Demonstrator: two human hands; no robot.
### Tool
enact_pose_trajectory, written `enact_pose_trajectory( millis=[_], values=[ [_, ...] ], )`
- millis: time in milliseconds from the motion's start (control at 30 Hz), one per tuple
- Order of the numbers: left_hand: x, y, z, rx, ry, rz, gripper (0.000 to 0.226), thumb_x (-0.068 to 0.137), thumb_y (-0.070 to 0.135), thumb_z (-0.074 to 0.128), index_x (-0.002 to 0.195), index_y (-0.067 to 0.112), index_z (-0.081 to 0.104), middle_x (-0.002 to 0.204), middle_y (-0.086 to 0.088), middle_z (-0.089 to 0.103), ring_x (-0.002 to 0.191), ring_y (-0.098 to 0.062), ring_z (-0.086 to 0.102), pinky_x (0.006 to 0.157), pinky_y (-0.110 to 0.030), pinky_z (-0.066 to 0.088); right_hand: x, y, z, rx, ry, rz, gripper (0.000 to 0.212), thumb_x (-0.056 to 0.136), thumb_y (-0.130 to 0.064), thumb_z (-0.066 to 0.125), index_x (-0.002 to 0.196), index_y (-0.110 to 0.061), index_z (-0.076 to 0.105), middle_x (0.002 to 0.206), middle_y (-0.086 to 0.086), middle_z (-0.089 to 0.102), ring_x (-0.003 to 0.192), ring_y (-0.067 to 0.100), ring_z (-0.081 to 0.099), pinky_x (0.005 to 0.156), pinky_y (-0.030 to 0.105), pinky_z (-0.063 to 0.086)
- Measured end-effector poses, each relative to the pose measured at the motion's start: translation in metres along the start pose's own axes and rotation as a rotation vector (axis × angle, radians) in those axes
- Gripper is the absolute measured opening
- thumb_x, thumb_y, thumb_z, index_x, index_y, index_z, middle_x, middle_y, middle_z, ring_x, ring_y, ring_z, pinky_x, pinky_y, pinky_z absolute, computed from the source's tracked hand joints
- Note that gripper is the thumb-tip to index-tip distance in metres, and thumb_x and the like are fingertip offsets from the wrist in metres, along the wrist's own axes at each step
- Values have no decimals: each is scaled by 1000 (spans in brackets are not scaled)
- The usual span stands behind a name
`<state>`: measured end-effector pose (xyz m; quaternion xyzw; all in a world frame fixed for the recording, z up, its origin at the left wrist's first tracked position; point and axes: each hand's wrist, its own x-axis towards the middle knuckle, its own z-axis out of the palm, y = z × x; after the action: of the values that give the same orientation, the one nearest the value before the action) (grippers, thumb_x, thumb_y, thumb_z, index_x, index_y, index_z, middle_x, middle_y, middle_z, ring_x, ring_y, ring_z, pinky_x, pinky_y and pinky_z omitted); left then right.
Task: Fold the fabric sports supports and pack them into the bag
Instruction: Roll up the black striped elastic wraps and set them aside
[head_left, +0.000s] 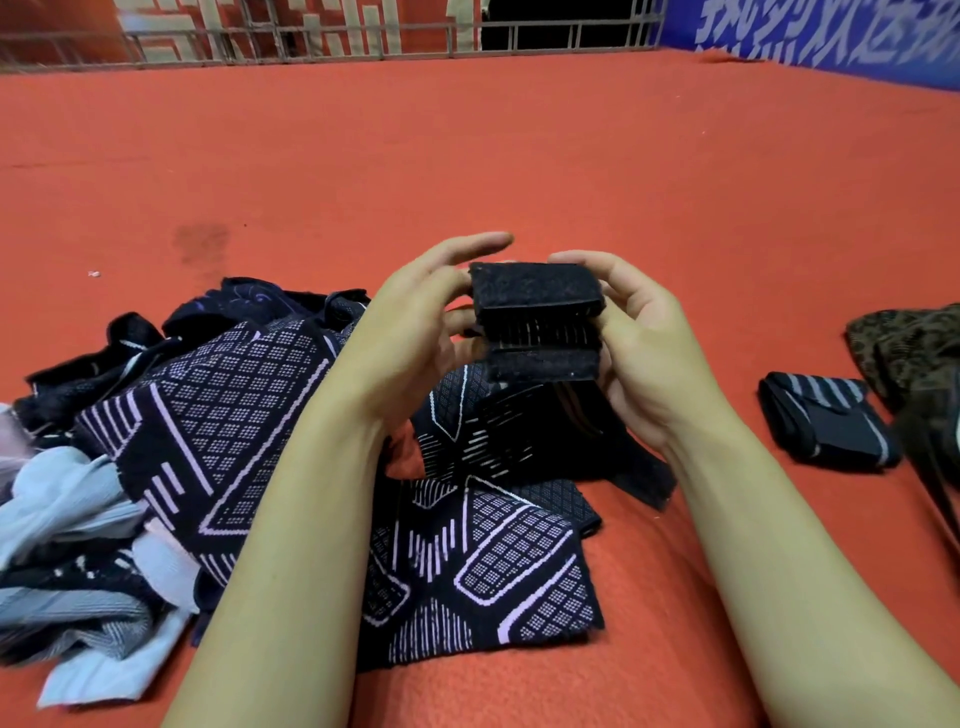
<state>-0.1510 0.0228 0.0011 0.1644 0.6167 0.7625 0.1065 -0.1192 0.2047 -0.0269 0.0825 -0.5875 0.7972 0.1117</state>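
- Both hands hold a folded black support up above the red floor.
- The left hand pinches its left end, fingers partly extended.
- The right hand curls round its right end.
- A pile of patterned supports lies below; a folded striped support lies beside the camouflage bag.

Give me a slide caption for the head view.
Both hands hold a folded black support above unfolded supports.
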Motion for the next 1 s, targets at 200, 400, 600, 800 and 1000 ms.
enact_pose_trajectory(
  millis=[200,400,600,800,1000],
  values=[
    [1,-13,-6,178,-81,-76,70,79,45,87,139,24,58,128,-4,71,124,-26,68,110,-56,50,1,4,-4,-123,57,-19,26,101,-1,59,105,-21,76,101,2,74,90,18,71,71,31,59],
    [6,-18,-4,62,-5,-12,63,82,9,83,139,18,58,122,-10,72,121,-31,68,102,-47,57,5,9,-7,-232,105,-5,32,94,-20,62,123,-32,67,130,0,69,120,26,67,92,55,60],
    [8,-20,0,116,131,112,37,92,17,79,126,15,64,121,-4,74,116,-26,70,70,-36,62,-1,7,0,-217,71,1,40,100,-27,67,137,-28,51,134,7,56,114,18,69,78,48,64],
    [6,-21,1,136,178,164,23,96,3,71,116,11,64,104,-5,78,100,-25,75,95,-63,57,-5,6,-6,-377,-26,11,61,98,-14,71,149,-29,40,132,5,65,103,17,76,79,34,62],
    [8,-24,1,220,185,283,29,93,1,71,113,21,61,103,2,74,92,-13,70,78,-31,59,-1,9,-5,-362,-10,39,77,84,-34,79,149,-40,38,140,4,62,106,23,75,89,49,61]
  ],
)
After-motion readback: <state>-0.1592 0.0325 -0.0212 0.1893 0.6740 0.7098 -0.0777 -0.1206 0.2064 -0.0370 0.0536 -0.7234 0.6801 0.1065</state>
